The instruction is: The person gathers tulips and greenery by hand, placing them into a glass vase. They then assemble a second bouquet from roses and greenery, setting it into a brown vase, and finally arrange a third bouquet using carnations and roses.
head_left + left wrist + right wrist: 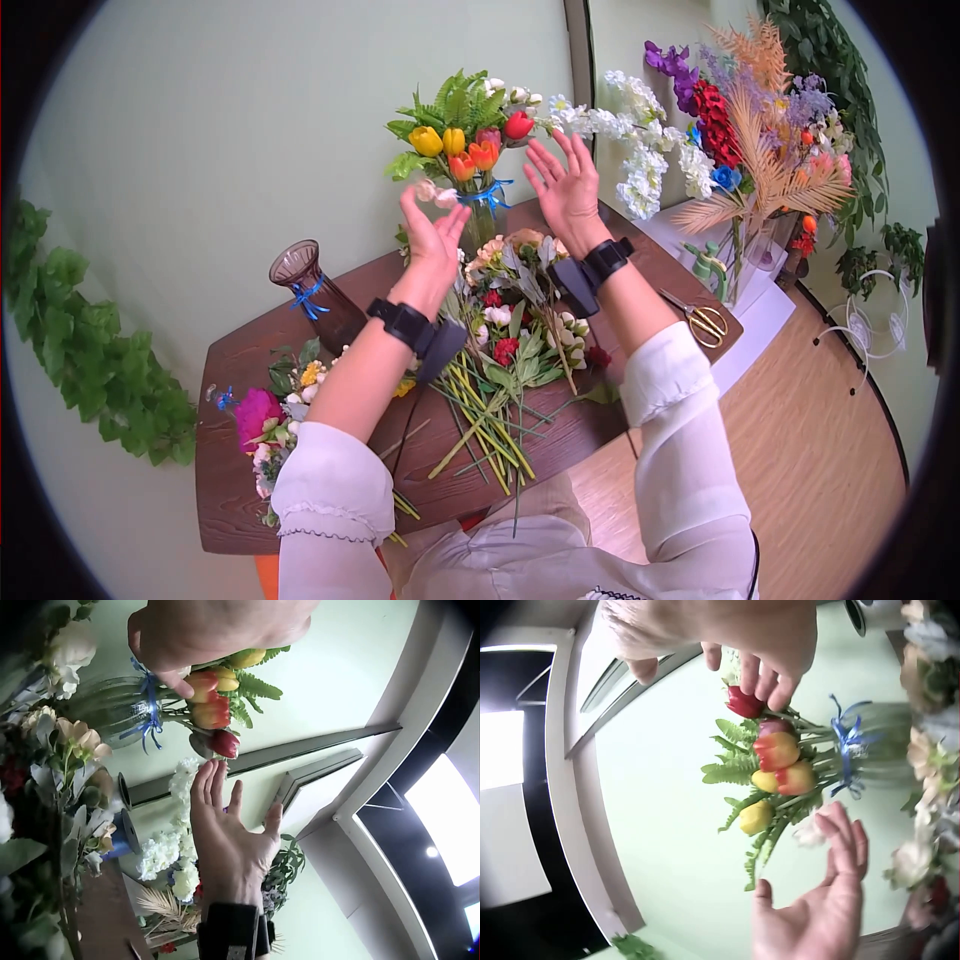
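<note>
A clear glass vase [479, 228] with a blue ribbon [486, 195] holds red tulips [518, 125], yellow tulips [425, 141], orange tulips and green ferns [731, 769]. On its left my left hand [436, 242] is raised, fingers spread, beside a pale flower [436, 194]; whether they touch, I cannot tell. My right hand [572, 203] is raised on the other side, palm showing and fingers apart, near the red tulip. The left wrist view shows my right hand [234, 851] holding nothing. In the right wrist view, my left hand [814, 900] has its thumb apart from its fingers.
A dark vase [325, 295] with a blue ribbon stands at left on the brown table [245, 490]. Loose flowers [505, 350] with long green stems [480, 425] lie in front. Scissors [705, 322] are at the right edge, beyond them white blossoms [645, 180] and dried leaves.
</note>
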{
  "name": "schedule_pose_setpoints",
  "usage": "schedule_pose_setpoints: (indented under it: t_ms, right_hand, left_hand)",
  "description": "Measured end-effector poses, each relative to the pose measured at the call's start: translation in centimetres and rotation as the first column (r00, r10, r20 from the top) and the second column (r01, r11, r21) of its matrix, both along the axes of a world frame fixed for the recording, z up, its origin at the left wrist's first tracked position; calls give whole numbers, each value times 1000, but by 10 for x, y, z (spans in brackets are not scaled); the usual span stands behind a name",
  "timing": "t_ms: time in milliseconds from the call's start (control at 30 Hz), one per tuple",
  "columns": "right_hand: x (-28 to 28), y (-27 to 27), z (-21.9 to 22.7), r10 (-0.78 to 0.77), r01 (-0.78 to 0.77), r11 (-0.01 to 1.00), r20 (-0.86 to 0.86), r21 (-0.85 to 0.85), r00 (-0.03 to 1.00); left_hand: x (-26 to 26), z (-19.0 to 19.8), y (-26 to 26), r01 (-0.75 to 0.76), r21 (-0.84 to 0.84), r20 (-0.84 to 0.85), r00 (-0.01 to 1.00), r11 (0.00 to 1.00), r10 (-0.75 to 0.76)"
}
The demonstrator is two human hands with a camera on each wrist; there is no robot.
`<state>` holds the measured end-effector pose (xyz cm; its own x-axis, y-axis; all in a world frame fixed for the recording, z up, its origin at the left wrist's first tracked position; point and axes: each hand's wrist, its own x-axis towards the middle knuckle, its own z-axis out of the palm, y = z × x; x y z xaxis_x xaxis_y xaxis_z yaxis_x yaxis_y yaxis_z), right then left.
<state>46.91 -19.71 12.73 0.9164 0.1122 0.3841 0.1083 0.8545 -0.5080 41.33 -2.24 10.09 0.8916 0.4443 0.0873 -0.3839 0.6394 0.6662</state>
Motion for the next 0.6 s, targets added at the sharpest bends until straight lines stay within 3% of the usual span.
schedule_pose_setpoints:
  t_ms: [33, 100, 133, 167, 267, 300, 367, 400, 433, 500, 567, 600]
  right_hand:
    - [3, 7, 1, 10, -10, 1000, 6, 6, 1000]
    - [5, 20, 0, 62, -50, 957, -34, 286, 998]
    - [0, 28, -2, 70, -49, 952, -58, 303, 996]
    - [-2, 34, -6, 80, -60, 950, -55, 306, 995]
    - [-5, 43, -18, 47, -60, 992, 115, 114, 992]
    - [-9, 41, -12, 52, -67, 991, 120, 119, 991]
    - [-15, 34, 1, -185, 223, 961, 216, -165, 959]
    - [-4, 31, 2, -229, 263, 944, 175, -201, 957]
    - [9, 29, 3, -231, 264, 945, 175, -193, 957]
    - [29, 28, 5, -330, 341, 939, 163, -42, 930]
    - [39, 31, 6, -299, 305, 951, 115, -41, 947]
    - [38, 34, 8, -363, 376, 924, 144, -71, 920]
  left_hand:
    - [-9, -2, -8, -47, 30, -19, 999, 998, 48]
    - [-19, -7, -14, -57, 208, 64, 997, 976, 45]
    - [-23, -5, -23, -120, 257, 207, 976, 959, 66]
    - [-25, 0, -28, -130, 260, 209, 975, 957, 75]
    - [-30, 19, -39, -299, 551, 354, 929, 779, 106]
    - [-28, 21, -43, -306, 553, 359, 927, 775, 110]
    - [-24, 25, -51, -511, 675, 523, 840, 533, 143]
    - [-20, 24, -52, -533, 669, 515, 835, 519, 194]
    - [-12, 22, -52, -534, 672, 518, 834, 513, 189]
    - [3, 21, -50, -640, 675, 493, 762, 367, 420]
    - [15, 23, -51, -682, 661, 538, 721, 312, 437]
    - [20, 22, -52, -703, 671, 546, 683, 235, 485]
